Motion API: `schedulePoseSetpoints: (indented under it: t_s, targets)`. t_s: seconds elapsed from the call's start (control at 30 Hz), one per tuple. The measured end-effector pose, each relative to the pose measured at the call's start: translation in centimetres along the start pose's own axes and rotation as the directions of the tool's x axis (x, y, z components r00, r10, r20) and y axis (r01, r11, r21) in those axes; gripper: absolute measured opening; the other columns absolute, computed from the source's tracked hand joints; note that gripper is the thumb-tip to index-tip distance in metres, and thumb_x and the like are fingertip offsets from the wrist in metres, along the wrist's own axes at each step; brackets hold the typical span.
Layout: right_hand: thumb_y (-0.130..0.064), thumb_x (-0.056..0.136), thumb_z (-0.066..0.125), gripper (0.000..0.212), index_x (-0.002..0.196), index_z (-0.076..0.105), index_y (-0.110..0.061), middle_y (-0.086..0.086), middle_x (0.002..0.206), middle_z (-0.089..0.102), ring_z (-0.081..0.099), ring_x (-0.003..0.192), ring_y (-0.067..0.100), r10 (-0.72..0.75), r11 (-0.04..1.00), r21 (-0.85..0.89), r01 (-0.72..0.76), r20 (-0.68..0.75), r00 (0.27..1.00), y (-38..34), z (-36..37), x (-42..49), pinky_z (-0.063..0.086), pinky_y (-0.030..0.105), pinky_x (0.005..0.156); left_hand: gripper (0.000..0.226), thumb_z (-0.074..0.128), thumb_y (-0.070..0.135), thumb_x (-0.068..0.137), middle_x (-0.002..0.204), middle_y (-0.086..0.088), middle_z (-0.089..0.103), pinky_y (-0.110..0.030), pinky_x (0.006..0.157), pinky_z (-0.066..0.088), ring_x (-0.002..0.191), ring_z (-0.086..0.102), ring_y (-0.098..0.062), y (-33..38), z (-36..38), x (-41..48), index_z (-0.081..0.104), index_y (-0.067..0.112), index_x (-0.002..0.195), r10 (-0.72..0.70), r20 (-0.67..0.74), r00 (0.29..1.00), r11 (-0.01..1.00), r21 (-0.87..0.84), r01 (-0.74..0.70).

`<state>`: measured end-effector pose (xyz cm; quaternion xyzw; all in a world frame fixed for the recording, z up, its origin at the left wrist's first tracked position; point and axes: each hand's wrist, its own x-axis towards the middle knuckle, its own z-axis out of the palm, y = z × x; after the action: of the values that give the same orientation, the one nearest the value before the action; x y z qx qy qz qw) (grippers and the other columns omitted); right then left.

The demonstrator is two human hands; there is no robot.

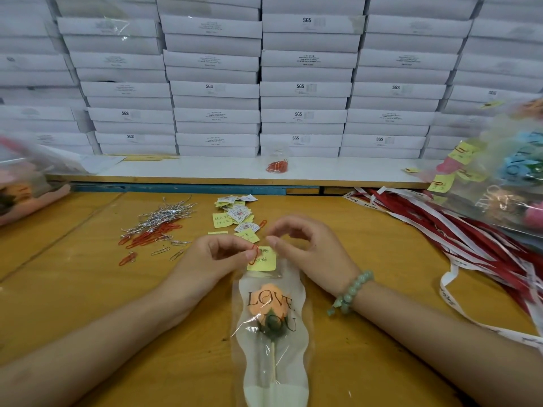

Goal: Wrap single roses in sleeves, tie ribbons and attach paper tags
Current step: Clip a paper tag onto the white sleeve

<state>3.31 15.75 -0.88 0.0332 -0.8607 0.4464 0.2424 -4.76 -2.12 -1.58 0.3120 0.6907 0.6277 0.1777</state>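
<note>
Left hand (217, 255) is closed in a pinch: a red paper clip (255, 251) is held between thumb and forefinger at the left edge of a yellow tag (263, 260). The right hand (305, 254) is curled, its thumb tip set at the tag's upper edge. Whether the tag is pinched there or only touched cannot be told. The tag is probably steadied this way so that the clip can be slid over paper and sleeve together.

The tag lies on the open top end of the sleeve (271, 356), which is laid flat on the table (88, 318), lengthwise, between the forearms. One orange rose (269, 302) is seen inside it, bloom pointing away from the person and stem towards them, so the end to be clipped is brought within reach of both hands. No ribbon is seen on this sleeve, so the tying is judged not yet done.

One rose, one sleeve, one tag and one held clip are counted. Supplies are kept just beyond the hands. A heap of silver and red clips (155, 227), too many to count, is spread to the left. A scatter of spare tags (235, 214), well over a dozen, lies ahead. Red and white ribbons (440, 230) are piled to the right. One small bag of red clips (277, 165) is stood on the shelf (205, 171) behind. Finished wrapped flowers (505, 177) are heaped at the far right.
</note>
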Motion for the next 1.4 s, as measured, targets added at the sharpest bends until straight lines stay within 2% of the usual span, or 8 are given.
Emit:
schedulePoseSetpoints:
  t_s: [0.1,0.4,0.6,0.73,1.03,1.13,1.23,1.4]
  targets:
    - [-0.027,0.084,0.07,0.013,0.095,0.074,-0.022,-0.007,0.101,0.066,0.058,0.102,0.006,-0.073,0.997,-0.036,0.074,0.029,0.997,-0.2,0.2,0.0,0.044,0.024,0.094,0.011,0.073,0.017,0.078,0.088,-0.003,0.076,-0.011,0.066,0.05,0.079,0.069,-0.007,-0.1,0.0,0.0,0.079,0.021,0.087,0.019,-0.003,1.0,1.0,0.023,-0.019]
    - [-0.019,0.082,0.073,0.007,0.083,0.069,-0.014,-0.005,0.085,0.069,0.063,0.086,0.007,-0.03,0.999,-0.013,0.031,0.064,0.997,-0.1,0.5,0.1,0.052,0.032,0.086,0.018,0.073,0.029,0.073,0.091,-0.003,0.075,-0.016,0.076,0.053,0.088,0.069,-0.013,0.0,0.1,-0.1,0.079,0.023,0.088,0.08,0.032,0.996,0.995,0.064,-0.082]
    - [-0.011,0.093,0.058,0.009,0.083,0.057,-0.012,0.007,0.094,0.074,0.069,0.092,0.015,0.093,0.942,0.321,-0.095,0.024,0.995,0.1,0.2,0.3,0.054,0.027,0.084,0.017,0.07,0.034,0.076,0.094,0.003,0.076,-0.017,0.074,0.051,0.09,0.069,-0.008,-0.1,-0.2,0.0,0.079,0.028,0.089,0.057,-0.002,0.998,0.997,0.059,-0.056]
    - [-0.008,0.095,0.054,0.01,0.085,0.052,-0.007,0.007,0.087,0.075,0.071,0.088,0.016,0.113,0.908,0.409,-0.095,-0.019,0.993,0.1,0.0,0.4,0.055,0.024,0.078,0.013,0.074,0.029,0.07,0.086,0.001,0.075,-0.011,0.067,0.051,0.079,0.069,-0.007,-0.2,-0.2,0.2,0.078,0.025,0.081,0.071,-0.075,0.995,0.997,0.022,-0.07]
    - [-0.007,0.092,0.059,0.005,0.089,0.061,-0.01,-0.003,0.074,0.067,0.06,0.063,0.007,0.1,0.935,0.35,-0.051,-0.122,0.988,0.3,0.1,0.6,0.051,0.02,0.068,0.019,0.074,0.025,0.069,0.079,0.007,0.068,-0.013,0.066,0.051,0.078,0.062,-0.007,-0.5,-1.1,1.0,0.076,0.028,0.088,0.096,-0.068,0.993,0.995,0.029,-0.094]
    - [-0.006,0.088,0.065,0.003,0.089,0.067,-0.006,0.002,0.078,0.07,0.062,0.066,0.006,0.094,0.949,0.312,-0.049,-0.129,0.987,0.3,0.0,0.5,0.053,0.018,0.069,0.018,0.075,0.026,0.07,0.078,0.007,0.068,-0.015,0.06,0.05,0.075,0.06,-0.009,-0.7,-1.1,1.0,0.076,0.029,0.088,0.094,-0.062,0.994,0.994,0.066,-0.09]
    - [-0.005,0.087,0.065,0.009,0.093,0.072,-0.003,0.006,0.084,0.072,0.065,0.072,0.005,0.094,0.959,0.276,-0.058,-0.118,0.989,0.4,0.0,0.5,0.052,0.015,0.072,0.016,0.076,0.022,0.074,0.08,0.005,0.071,-0.014,0.064,0.05,0.075,0.06,-0.01,-0.7,-1.1,0.9,0.077,0.03,0.089,0.114,-0.053,0.992,0.989,0.104,-0.108]
    - [-0.007,0.088,0.065,0.012,0.093,0.074,-0.013,0.001,0.085,0.073,0.067,0.078,0.006,0.102,0.97,0.23,-0.077,-0.096,0.99,0.4,0.0,0.6,0.052,0.015,0.075,0.022,0.072,0.008,0.083,0.082,0.004,0.071,-0.013,0.058,0.051,0.074,0.062,-0.006,-0.6,-0.9,0.8,0.077,0.028,0.09,0.13,-0.046,0.99,0.987,0.101,-0.125]
